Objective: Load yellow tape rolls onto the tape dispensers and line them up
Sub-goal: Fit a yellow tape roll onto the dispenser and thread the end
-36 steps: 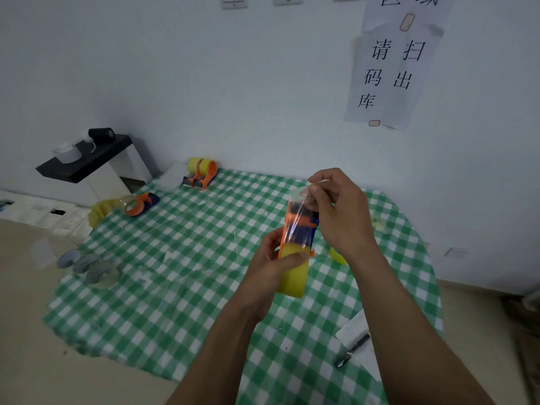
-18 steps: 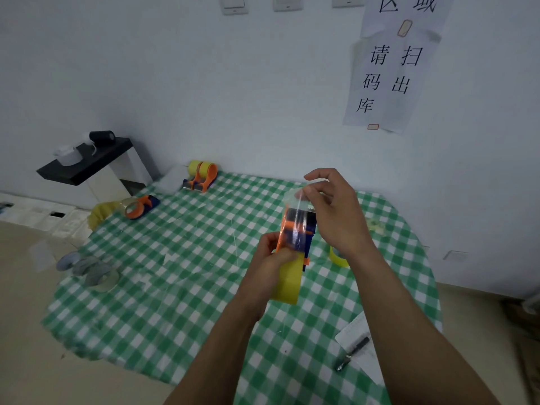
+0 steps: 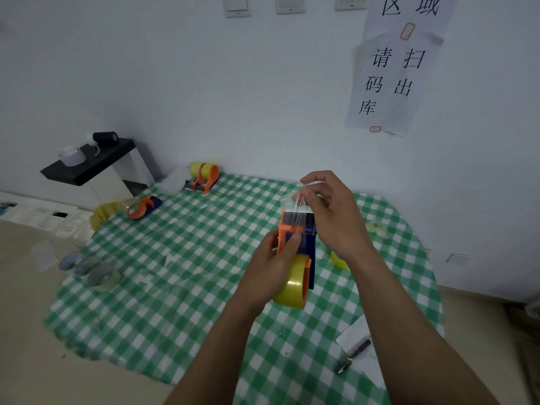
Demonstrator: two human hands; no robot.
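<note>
- Far left, off the table, a black shelf (image 3: 87, 168) stands against the wall with a white container (image 3: 71, 155) and a dark cylinder (image 3: 105, 138) on top.
- At the table's left edge lie a few clear, greyish tape rolls (image 3: 93, 271), bunched close together.
- Near the back left corner an orange and blue dispenser (image 3: 143, 207) lies on the green checked tablecloth (image 3: 175, 273), holding a clear-looking roll.
- Further back, close to the wall, two loaded dispensers (image 3: 203, 176) stand side by side, touching, each with a yellow roll (the only pair lined up).
- The left hand (image 3: 271, 270) is wrapped around the held dispenser (image 3: 295, 244), thumb pressed on its orange front, keeping it above the cloth with the cutter end pointing up.
- A yellow tape roll (image 3: 290, 289) sits on this dispenser, at its lower end, just below the left hand's fingers.
- The right hand (image 3: 330, 214) pinches the free tape end (image 3: 293, 201) between thumb and fingertips just above the dispenser's top; the strip runs taut down over the blade end.
- Behind the right wrist another yellow roll (image 3: 339, 260) rests on the cloth, partly hidden.
- Toward the back right a pale clear roll (image 3: 375, 228) lies flat.
- At the near right edge a dark pen (image 3: 353, 356) lies on a white paper (image 3: 356, 336).
- On the wall above, a paper sign (image 3: 391, 83) with printed characters is taped up.
</note>
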